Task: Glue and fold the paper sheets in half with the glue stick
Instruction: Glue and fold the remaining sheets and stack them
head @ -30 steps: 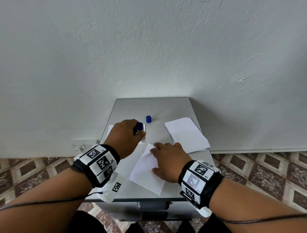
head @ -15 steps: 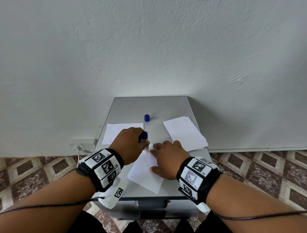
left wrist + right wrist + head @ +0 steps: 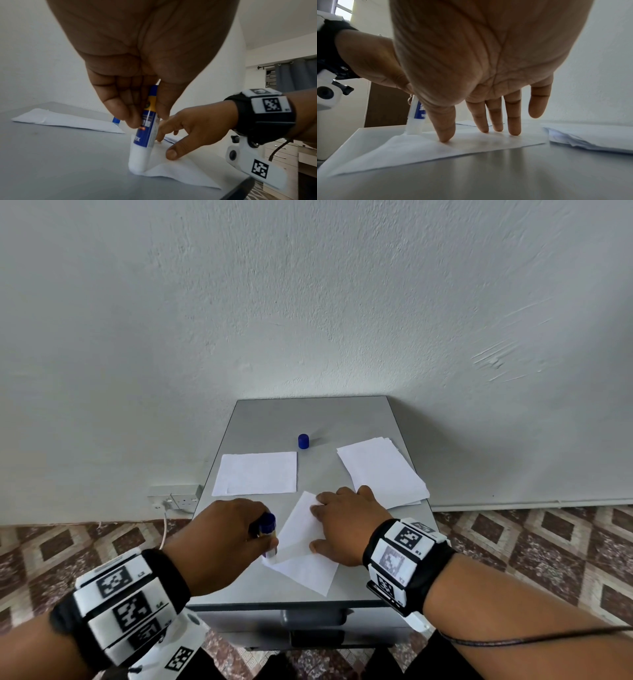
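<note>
Folded sheet: lies flat at the far left of the grey cabinet top, well apart from both hands.
Left hand: fingers and thumb curled round the glue stick, which stands nearly upright, its white tip pressed on the near left edge of the paper sheet.
Blue cap: stands alone, farther back.
Right hand: fingers straight and spread, thumb and fingertips pinning the same sheet just beside the stick.
Stack of sheets: rests at the right, near the right hand's fingertips.
</note>
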The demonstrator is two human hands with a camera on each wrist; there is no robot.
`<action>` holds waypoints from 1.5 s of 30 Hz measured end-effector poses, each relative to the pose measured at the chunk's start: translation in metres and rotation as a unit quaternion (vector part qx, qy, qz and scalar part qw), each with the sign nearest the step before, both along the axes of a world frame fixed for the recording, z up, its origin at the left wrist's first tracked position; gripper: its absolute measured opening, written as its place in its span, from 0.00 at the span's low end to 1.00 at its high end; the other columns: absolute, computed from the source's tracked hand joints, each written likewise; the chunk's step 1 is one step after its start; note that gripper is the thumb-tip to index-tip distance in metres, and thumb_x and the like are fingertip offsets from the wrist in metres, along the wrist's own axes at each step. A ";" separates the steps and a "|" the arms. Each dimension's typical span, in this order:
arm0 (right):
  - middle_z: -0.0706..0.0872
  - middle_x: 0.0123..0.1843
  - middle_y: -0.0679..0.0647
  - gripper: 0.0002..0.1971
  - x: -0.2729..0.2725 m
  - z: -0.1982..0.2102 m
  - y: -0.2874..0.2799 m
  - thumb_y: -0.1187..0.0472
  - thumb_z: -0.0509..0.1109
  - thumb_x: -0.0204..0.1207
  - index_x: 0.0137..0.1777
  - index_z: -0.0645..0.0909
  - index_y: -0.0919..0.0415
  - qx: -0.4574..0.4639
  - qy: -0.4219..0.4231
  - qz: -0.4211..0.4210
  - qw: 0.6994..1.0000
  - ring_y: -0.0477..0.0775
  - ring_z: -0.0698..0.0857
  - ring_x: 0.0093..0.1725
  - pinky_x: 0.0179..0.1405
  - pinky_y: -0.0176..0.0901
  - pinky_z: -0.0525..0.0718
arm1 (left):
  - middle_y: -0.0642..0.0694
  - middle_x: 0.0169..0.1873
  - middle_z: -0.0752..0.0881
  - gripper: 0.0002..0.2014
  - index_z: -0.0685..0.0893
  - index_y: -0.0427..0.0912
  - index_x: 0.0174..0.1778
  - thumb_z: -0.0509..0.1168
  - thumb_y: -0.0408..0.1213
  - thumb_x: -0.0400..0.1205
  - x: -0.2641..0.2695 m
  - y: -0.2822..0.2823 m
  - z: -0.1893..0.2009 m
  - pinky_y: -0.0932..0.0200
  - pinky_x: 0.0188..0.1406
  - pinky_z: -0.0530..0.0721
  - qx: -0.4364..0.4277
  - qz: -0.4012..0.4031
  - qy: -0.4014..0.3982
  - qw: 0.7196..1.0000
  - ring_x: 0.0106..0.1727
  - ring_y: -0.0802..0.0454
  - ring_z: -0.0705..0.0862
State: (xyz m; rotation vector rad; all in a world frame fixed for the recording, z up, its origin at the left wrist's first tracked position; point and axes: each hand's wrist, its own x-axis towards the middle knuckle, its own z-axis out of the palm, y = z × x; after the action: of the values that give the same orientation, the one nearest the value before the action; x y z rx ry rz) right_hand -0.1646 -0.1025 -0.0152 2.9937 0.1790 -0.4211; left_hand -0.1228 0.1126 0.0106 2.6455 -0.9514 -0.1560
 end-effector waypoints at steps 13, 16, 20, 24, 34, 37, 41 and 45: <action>0.73 0.70 0.58 0.23 -0.028 -0.001 0.006 0.44 0.57 0.83 0.71 0.73 0.58 0.031 -0.108 -0.003 0.994 0.62 0.74 0.64 0.63 0.58 0.67 | 0.35 0.43 0.91 0.06 0.84 0.35 0.48 0.70 0.35 0.82 0.075 -0.017 0.054 0.54 0.39 0.86 -0.442 0.222 0.286 0.821 0.38 0.45 0.89; 0.75 0.69 0.58 0.22 -0.030 -0.001 0.006 0.46 0.59 0.82 0.71 0.74 0.58 0.027 -0.097 0.041 0.994 0.63 0.75 0.64 0.63 0.60 0.67 | 0.43 0.46 0.91 0.09 0.87 0.42 0.56 0.66 0.34 0.83 0.096 -0.037 0.040 0.56 0.49 0.80 -0.439 0.219 0.327 0.807 0.45 0.50 0.87; 0.82 0.45 0.53 0.16 -0.034 -0.005 0.006 0.43 0.71 0.70 0.49 0.83 0.55 0.033 -0.112 0.052 0.992 0.59 0.83 0.42 0.44 0.54 0.76 | 0.47 0.42 0.88 0.12 0.88 0.41 0.54 0.60 0.37 0.84 0.128 -0.065 0.021 0.57 0.46 0.80 -0.414 0.264 0.318 0.811 0.41 0.51 0.85; 0.79 0.32 0.48 0.17 -0.033 -0.017 0.004 0.39 0.77 0.54 0.33 0.82 0.50 0.055 -0.170 0.050 0.983 0.52 0.78 0.28 0.32 0.48 0.78 | 0.47 0.49 0.90 0.12 0.82 0.40 0.62 0.58 0.36 0.85 0.155 -0.087 0.006 0.54 0.50 0.80 -0.345 0.237 0.252 0.873 0.47 0.51 0.84; 0.80 0.35 0.49 0.16 -0.034 -0.021 0.003 0.40 0.73 0.60 0.37 0.83 0.51 0.057 -0.183 0.037 0.981 0.53 0.78 0.30 0.33 0.49 0.76 | 0.47 0.45 0.90 0.12 0.84 0.43 0.51 0.75 0.44 0.77 0.190 -0.100 -0.017 0.49 0.47 0.89 -0.192 0.201 0.088 0.957 0.43 0.48 0.92; 0.80 0.36 0.49 0.16 -0.035 -0.019 0.003 0.40 0.73 0.60 0.37 0.82 0.51 0.056 -0.168 0.033 0.984 0.53 0.78 0.30 0.34 0.49 0.76 | 0.46 0.43 0.89 0.12 0.84 0.44 0.49 0.74 0.45 0.76 0.190 -0.103 -0.020 0.45 0.49 0.89 -0.139 0.187 0.048 0.971 0.46 0.44 0.90; 0.80 0.36 0.49 0.15 -0.035 -0.018 0.004 0.41 0.74 0.59 0.36 0.82 0.51 0.054 -0.163 0.031 0.985 0.53 0.77 0.30 0.34 0.48 0.74 | 0.49 0.44 0.89 0.13 0.84 0.46 0.52 0.74 0.45 0.76 0.187 -0.107 -0.021 0.52 0.45 0.85 -0.128 0.166 0.040 0.977 0.46 0.46 0.87; 0.79 0.35 0.50 0.17 -0.035 -0.016 0.005 0.40 0.75 0.57 0.35 0.82 0.52 0.054 -0.150 0.020 0.987 0.53 0.77 0.29 0.34 0.48 0.74 | 0.50 0.44 0.86 0.12 0.83 0.45 0.52 0.73 0.45 0.77 0.184 -0.109 -0.021 0.58 0.42 0.74 -0.113 0.169 0.010 0.979 0.46 0.47 0.83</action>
State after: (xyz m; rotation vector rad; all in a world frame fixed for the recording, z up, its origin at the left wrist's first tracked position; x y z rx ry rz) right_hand -0.1997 -0.0978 -0.0317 3.1041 0.2405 0.0476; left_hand 0.0614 0.0034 -0.0103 2.5380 -0.4686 0.0056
